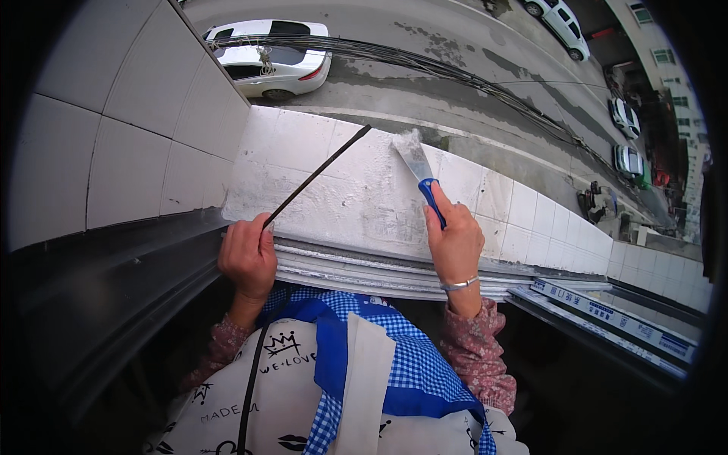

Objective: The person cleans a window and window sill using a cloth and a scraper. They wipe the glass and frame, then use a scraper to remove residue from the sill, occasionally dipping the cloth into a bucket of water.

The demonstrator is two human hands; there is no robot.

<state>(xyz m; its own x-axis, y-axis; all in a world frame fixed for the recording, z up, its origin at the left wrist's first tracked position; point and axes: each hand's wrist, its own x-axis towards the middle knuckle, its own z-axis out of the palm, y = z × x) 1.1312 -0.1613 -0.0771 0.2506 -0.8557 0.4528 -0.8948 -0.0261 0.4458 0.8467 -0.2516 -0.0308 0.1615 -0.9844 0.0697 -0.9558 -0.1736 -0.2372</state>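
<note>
My right hand (456, 236) grips the blue handle of a putty knife (414, 158). Its metal blade points outward over the tiled sill (352, 187), with a heap of whitish dust (407, 140) at the tip. A thin dark rod (321, 170) with a slightly flattened end is held in my left hand (248, 256), slanting across the sill to its outer edge. That hand is beside the dark window frame at the left. White dust and rough residue coat the left and middle of the sill; its right part shows cleaner tiles and joints.
Window tracks (364, 267) run between me and the sill. A tiled wall (131, 136) bounds the left. Beyond the outer edge there is a drop to a street (387, 74) with parked cars (284, 62); a bundle of cables (455, 74) crosses outside. Frame sections with printed film (614, 318) lie right.
</note>
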